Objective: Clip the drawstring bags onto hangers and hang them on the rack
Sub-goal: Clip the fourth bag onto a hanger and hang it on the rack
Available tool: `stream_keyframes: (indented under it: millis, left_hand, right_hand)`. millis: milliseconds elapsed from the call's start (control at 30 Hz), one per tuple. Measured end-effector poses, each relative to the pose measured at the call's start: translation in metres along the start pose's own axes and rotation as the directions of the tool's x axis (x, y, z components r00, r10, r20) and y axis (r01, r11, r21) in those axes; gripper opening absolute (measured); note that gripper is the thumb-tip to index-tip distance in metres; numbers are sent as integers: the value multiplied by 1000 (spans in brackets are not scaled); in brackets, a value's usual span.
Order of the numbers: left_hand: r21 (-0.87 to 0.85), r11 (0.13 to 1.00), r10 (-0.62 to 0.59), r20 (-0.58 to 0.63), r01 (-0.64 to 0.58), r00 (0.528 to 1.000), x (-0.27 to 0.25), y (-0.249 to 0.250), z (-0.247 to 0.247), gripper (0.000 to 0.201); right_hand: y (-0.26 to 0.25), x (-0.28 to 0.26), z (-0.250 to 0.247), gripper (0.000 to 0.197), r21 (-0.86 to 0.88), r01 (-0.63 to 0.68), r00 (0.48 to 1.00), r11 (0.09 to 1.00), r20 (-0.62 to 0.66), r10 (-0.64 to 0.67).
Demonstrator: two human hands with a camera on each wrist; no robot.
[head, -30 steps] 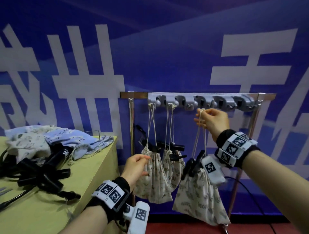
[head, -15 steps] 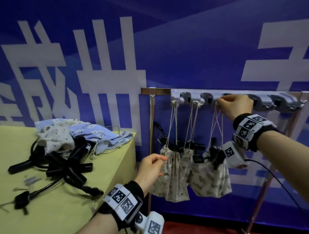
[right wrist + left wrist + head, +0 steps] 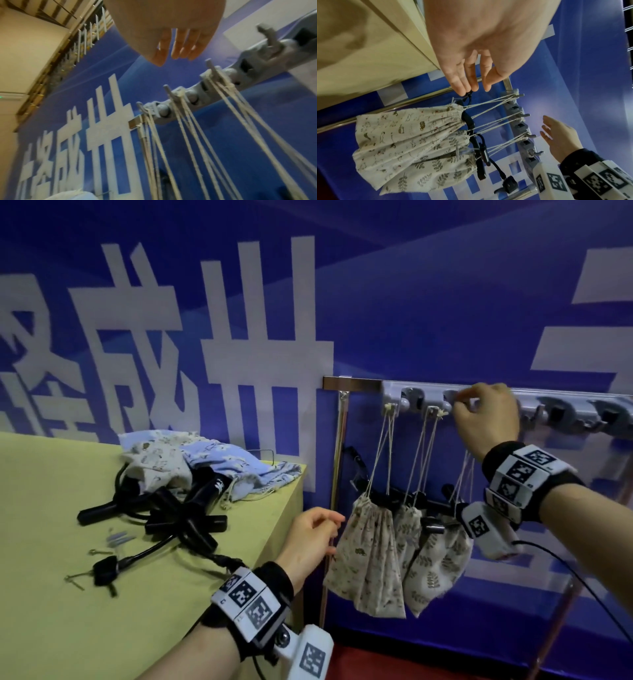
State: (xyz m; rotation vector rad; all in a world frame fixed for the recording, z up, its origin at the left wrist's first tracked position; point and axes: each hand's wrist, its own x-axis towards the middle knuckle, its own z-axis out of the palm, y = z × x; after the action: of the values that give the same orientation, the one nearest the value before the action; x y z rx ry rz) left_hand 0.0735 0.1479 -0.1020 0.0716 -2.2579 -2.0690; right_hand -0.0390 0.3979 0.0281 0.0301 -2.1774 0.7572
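Three printed drawstring bags hang by their cords from the grey hook strip of the rack: the first bag, the second, and the third, leaf-print bag. Black clip hangers grip their necks. My right hand is up at the third hook. In the right wrist view its fingers are straight and clear of the cords. My left hand hovers by the first bag, holding nothing, its fingertips close to a black hanger loop.
A yellow-green table on the left carries a heap of black clip hangers and more bags. The rack's metal post stands between the table and the bags. Bare hooks continue to the right. A black cable trails below my right wrist.
My right hand lifted the third bag's cord onto the third hook and released it; that bag now hangs beside the other two. My left hand stayed near the first bag.
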Motion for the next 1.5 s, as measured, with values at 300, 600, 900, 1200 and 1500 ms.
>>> stream_keyframes:
  millis: [300, 600, 900, 1200, 1500]
  left_hand:
    - [-207, 976, 17, -227, -65, 974, -19, 28, -62, 24]
    - [-277, 939, 115, -297, -201, 948, -49, 46, -103, 25]
    - [-250, 941, 83, -478, -226, 874, -46, 51, -163, 23]
    - [-192, 981, -87, -597, -36, 798, -39, -5, -192, 26]
    - [-227, 972, -163, -469, 60, 868, -35, -20, -187, 47]
  right_hand:
    - [-107, -59, 52, 18, 219, 136, 903, 966, 374, -212]
    - [-186, -150, 126, 23, 337, 169, 602, 926, 709, -367]
    - [-233, -192, 157, 55, 397, 53, 447, 916, 811, -377]
    - [-241, -220, 180, 76, 370, 32, 486, 928, 806, -338]
    - [-232, -200, 170, 41, 640, -604, 622, 474, 751, -222]
